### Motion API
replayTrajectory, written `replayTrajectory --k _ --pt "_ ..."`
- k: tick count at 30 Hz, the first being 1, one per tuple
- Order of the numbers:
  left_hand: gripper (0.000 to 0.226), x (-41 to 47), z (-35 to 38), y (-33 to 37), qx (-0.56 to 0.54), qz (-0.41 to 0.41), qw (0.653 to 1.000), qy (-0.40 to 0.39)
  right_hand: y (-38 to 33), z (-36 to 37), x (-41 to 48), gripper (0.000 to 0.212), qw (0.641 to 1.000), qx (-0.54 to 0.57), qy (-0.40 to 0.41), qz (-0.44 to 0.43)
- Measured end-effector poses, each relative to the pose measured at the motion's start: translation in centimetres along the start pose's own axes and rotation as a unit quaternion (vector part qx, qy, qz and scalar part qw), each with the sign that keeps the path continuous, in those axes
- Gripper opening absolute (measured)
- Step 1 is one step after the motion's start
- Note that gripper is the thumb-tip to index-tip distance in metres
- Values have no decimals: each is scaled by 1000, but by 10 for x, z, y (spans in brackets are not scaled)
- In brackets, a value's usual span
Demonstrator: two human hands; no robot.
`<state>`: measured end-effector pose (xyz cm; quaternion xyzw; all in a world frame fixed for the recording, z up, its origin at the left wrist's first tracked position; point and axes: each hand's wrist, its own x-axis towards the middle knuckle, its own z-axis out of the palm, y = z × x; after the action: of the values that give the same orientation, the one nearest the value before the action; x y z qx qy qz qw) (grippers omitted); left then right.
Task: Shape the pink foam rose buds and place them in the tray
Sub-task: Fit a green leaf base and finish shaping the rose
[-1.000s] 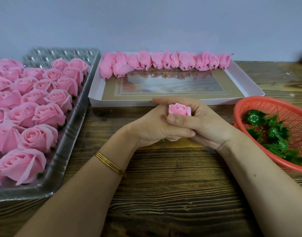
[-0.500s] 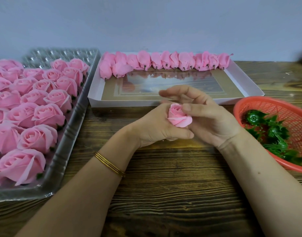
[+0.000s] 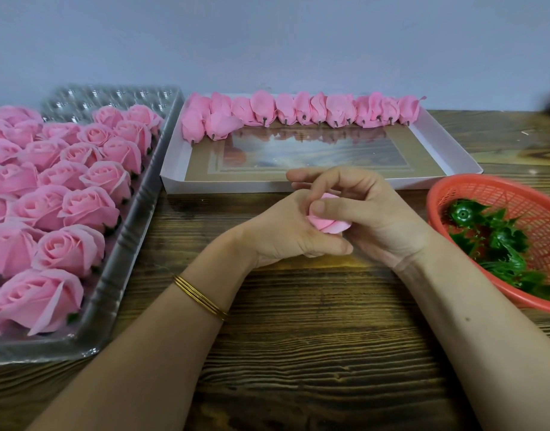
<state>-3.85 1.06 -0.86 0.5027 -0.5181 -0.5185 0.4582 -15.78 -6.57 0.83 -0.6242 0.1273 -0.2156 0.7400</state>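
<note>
Hands meet over the middle of the dark wooden worktop [image 3: 298, 353], both closed on one pink foam rose bud [image 3: 329, 224]. The left hand [image 3: 286, 231] wraps the bud from below and from the left, its thumb stretched across underneath toward the right; thin gold bangles [image 3: 202, 298] sit on that wrist. The right hand [image 3: 370, 213] comes in from the other side, its thumb pressed on the top of the bud and its fingers curled loosely above it, so that only the bud's lower right part shows between them. The bud is held above the worktop, just in front of the near wall of a shallow white box [image 3: 447, 150]. Along the far side of that box lies a row of unshaped pink buds [image 3: 298, 112], stem ends pointing toward the person. At the left stands a clear plastic tray [image 3: 124, 262], most of it filled with opened pink roses [image 3: 74, 209] set close together; the far cells of the tray hold none. At the right edge a red mesh basket [image 3: 497, 194] holds green plastic calyx pieces [image 3: 500, 244], near the right wrist but apart from it. A pale wall [image 3: 267, 42] rises behind the worktop.
</note>
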Motion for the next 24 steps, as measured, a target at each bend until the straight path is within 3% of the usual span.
replayTrajectory --k 4,9,16,19,21,24 --pt "49 1 1 0 -3 -7 1000 -10 2 -1 1 20 1000 -12 -10 -4" --pt "24 -1 1 0 -12 -6 1000 7 5 -1 2 21 1000 -7 -25 -1" --pt "31 -1 2 1 -68 -5 998 11 6 0 2 21 999 -1 -38 15" --pt "21 -1 -1 1 -66 -10 998 -7 9 -1 3 22 999 -5 -37 13" --pt "32 -1 -2 1 -65 -10 998 -10 10 -2 3 23 999 -11 -35 8" --pt "29 -1 0 1 -34 4 999 18 12 -4 4 27 999 -14 -45 1"
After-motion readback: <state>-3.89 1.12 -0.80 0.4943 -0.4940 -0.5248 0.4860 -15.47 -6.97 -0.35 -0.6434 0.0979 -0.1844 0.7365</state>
